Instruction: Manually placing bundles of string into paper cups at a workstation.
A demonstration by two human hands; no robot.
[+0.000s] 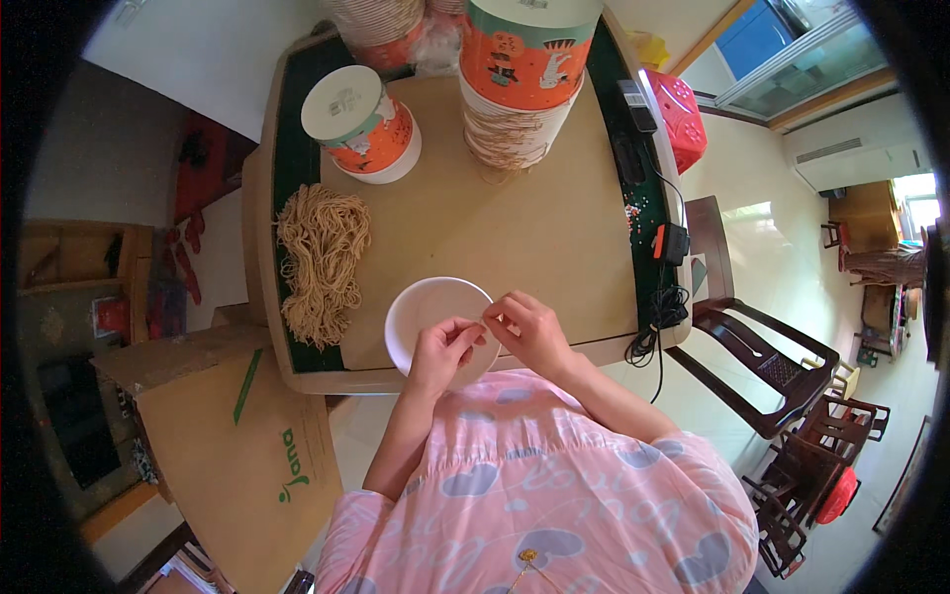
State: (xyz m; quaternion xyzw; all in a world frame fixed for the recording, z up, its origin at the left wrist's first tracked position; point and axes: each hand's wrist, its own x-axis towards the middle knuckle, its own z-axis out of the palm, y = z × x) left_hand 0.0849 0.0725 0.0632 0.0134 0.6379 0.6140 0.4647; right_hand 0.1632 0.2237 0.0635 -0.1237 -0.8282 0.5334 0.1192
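A white paper cup (426,307) sits at the near edge of the table (554,228), its open mouth facing up at me. My left hand (442,353) grips its near rim. My right hand (531,333) pinches at the rim's right side with thumb and fingers; I cannot tell if a string is between them. A bundle of tan string loops (320,262) lies to the left of the cup.
An orange-and-white cup stack (364,124) stands upside down at the back left, a taller stack (522,74) at the back centre. A black cable and small devices (661,247) run along the table's right edge. A cardboard box (237,436) sits lower left, dark wooden chairs (782,386) to the right.
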